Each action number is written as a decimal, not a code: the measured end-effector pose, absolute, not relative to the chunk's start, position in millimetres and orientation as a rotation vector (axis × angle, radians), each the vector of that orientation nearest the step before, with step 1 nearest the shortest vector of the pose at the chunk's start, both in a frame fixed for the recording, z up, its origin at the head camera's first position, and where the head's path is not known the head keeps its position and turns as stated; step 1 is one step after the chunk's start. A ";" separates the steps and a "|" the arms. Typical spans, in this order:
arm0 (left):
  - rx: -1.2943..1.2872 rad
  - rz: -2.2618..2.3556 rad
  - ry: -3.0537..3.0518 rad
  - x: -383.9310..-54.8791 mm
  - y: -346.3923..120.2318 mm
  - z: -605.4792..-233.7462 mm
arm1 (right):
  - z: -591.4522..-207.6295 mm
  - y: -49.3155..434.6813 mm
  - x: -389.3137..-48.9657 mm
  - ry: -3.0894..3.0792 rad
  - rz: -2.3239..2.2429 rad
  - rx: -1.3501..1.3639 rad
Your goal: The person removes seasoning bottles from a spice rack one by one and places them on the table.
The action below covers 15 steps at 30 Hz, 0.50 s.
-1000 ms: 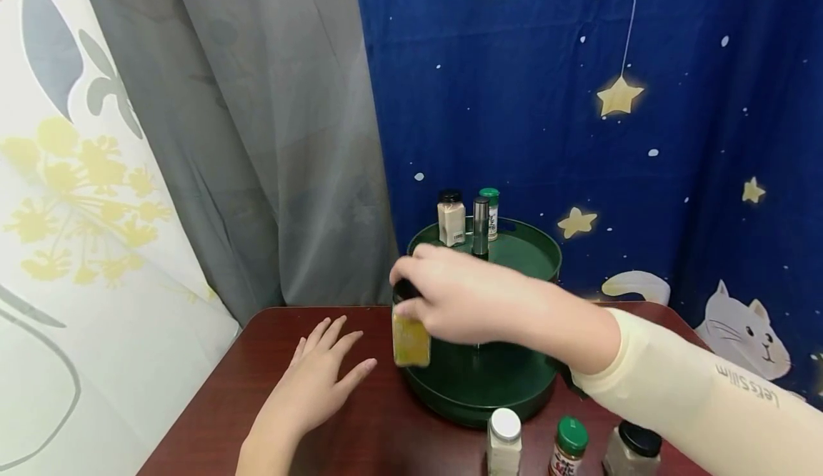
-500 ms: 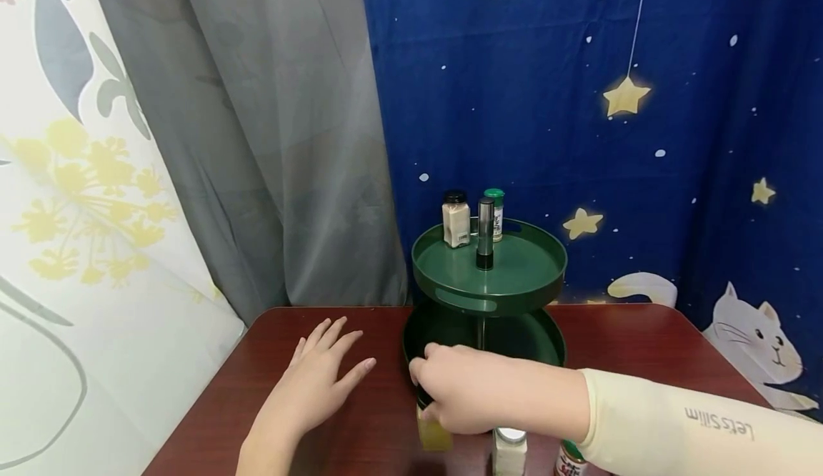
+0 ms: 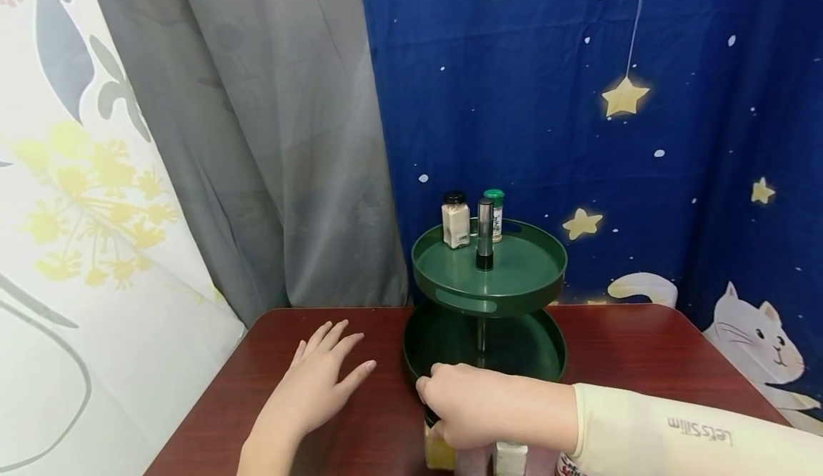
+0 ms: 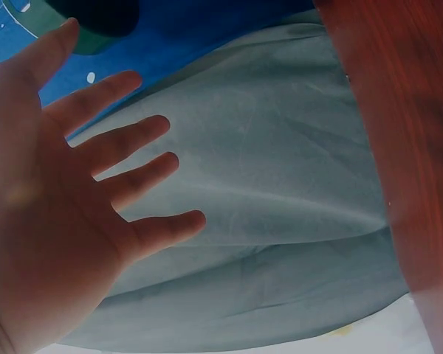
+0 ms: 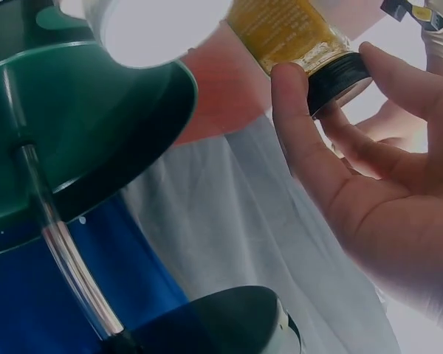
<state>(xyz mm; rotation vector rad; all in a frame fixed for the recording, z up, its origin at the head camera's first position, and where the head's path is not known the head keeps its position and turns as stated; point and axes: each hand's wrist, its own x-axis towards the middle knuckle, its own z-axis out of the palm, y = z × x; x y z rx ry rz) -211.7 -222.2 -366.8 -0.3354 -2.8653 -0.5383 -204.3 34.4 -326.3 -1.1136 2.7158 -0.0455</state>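
My right hand (image 3: 472, 408) pinches a square spice jar (image 3: 440, 454) with yellow contents by its black lid (image 5: 338, 81). The jar is upright at the near edge of the head view, in front of the green two-tier stand's lower tray (image 3: 521, 351). Just right of it stands a jar of pale contents (image 3: 511, 459), its top covered by my wrist; its white lid (image 5: 159, 29) shows in the right wrist view. My left hand (image 3: 308, 390) is over the table's left side, fingers spread and holding nothing.
On the upper tray (image 3: 527, 265) are a black-lidded jar (image 3: 456, 226), a green-capped shaker (image 3: 498, 222) and the stand's metal post (image 3: 485, 236). A red-labelled jar (image 3: 569, 466) is mostly hidden beneath my right sleeve. Curtains (image 3: 308, 140) hang behind the dark red table (image 3: 630, 347).
My right hand has brought the yellow spice jar from the stand's left side down and nearer to me, beside the pale jar. The left hand has stayed in place.
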 end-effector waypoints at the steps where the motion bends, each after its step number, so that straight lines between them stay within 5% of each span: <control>1: -0.334 -0.538 -2.865 -211.8 -222.4 -367.2 | -327.7 34.7 -204.5 2.712 -0.046 -1.116; 15: -0.338 -0.533 -2.861 -212.1 -221.5 -366.4 | -345.2 41.3 -208.8 2.661 -0.064 -1.126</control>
